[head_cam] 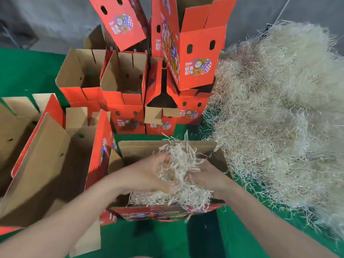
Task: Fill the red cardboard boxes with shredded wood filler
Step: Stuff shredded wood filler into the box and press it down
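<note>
We had our left hand [149, 174] and right hand [204, 178] cupped around a clump of shredded wood filler [179, 164], one on each side, fingers curled and pressing into the strands. The clump sat just above the open red box [167, 211] nearest us, already holding a layer of filler. To the right lay the big pile of filler [279, 112] on the green table [28, 71], and more red boxes [126, 101] stood open at the far and left sides.

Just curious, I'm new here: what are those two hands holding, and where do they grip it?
A clump of shredded wood filler, pressed between left hand and right hand from its sides.
</note>
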